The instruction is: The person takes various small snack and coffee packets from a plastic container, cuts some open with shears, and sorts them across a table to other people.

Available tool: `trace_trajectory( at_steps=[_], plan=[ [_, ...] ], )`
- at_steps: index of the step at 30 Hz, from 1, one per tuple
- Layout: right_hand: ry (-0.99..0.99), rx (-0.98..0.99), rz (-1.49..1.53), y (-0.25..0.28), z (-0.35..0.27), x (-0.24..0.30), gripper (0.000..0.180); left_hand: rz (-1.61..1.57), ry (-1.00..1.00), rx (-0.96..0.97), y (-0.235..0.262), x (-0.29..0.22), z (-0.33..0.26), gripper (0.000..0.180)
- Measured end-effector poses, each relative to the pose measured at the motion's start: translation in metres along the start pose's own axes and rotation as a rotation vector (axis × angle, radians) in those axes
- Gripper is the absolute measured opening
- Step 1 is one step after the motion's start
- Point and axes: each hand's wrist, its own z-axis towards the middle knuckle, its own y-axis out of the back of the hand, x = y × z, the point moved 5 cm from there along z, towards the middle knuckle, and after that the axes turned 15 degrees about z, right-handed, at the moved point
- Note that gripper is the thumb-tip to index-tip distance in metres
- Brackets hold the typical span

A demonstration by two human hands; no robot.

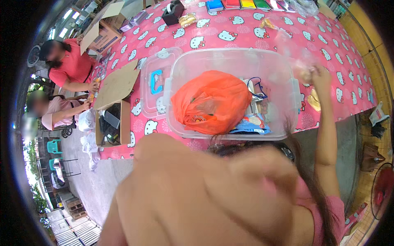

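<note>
My left hand (205,192) fills the lower middle, very close and blurred; how its fingers are held does not show. Out to the right, my right hand (321,78) pinches a crumpled clear plastic bag (303,73) over the table. Between them stands a clear plastic storage box (230,54), open at the top. Inside it lies a full orange plastic bag (211,102), with blue packets (250,124) and a dark blue cord (257,87) beside it. The box's clear lid with a blue handle (156,82) rests flat to its left.
A pink patterned cloth (230,35) covers the table. An open cardboard box (98,129) of dark items sits at left. Colourful notebooks (248,4) and a black tape dispenser (173,12) are along the back. Two people (72,67) work at the left edge. A fan (382,192) stands at right.
</note>
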Motion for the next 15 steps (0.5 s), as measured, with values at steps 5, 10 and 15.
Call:
trace_trajectory(
  at_steps=[5, 10, 15],
  plan=[
    [0.016, -0.198, 0.514, 0.067, -0.025, 0.115, 0.026, 0.077, 0.425, 0.208, -0.044, 0.073, -0.064, 0.070],
    [0.024, 0.000, 0.487, 0.063, -0.037, 0.167, 0.018, 0.063, 0.800, 0.385, -0.101, 0.142, -0.139, 0.048],
    [0.175, 0.109, 0.050, -0.012, -0.048, 0.183, 0.018, -0.252, 1.049, -0.166, -0.066, 0.192, -0.137, 0.015]
  ],
)
